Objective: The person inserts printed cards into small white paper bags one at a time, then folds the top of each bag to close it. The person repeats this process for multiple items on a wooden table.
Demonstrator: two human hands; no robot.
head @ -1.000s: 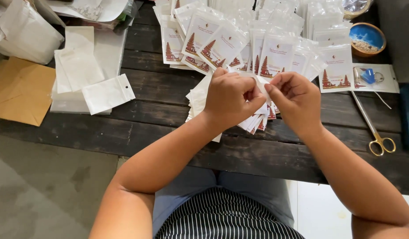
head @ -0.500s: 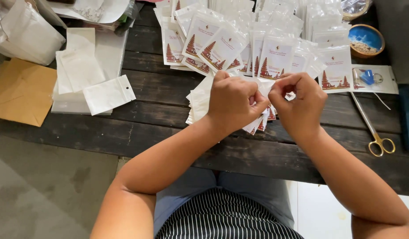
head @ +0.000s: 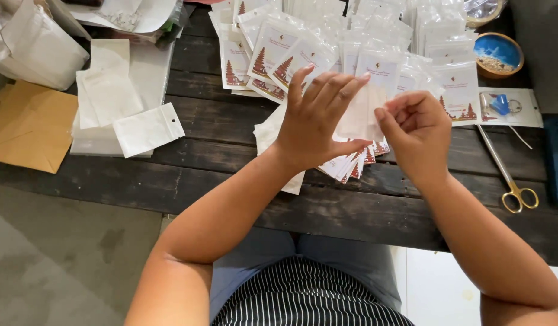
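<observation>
My left hand (head: 315,121) is raised above the dark wooden table (head: 230,139) with its fingers spread and its thumb pointing right. It holds the left side of a small white see-through pouch (head: 362,111). To the right, my right hand (head: 416,130) is curled, its fingertips pinching the pouch's right edge. Under both hands lies a loose pile of small printed cards (head: 351,166) with red tree-shaped marks. Behind the hands, rows of filled pouches (head: 285,54) with the same red marks cover the table.
Gold-handled scissors (head: 513,181) lie at the right, near a blue bowl (head: 498,54) and a packet with a blue item (head: 502,104). Blank white pouches (head: 131,124), a brown envelope (head: 25,127) and a white bag (head: 37,45) are at the left.
My left hand has gone from a closed grip to spread fingers. The hands have drawn slightly apart, and the pouch now shows between them.
</observation>
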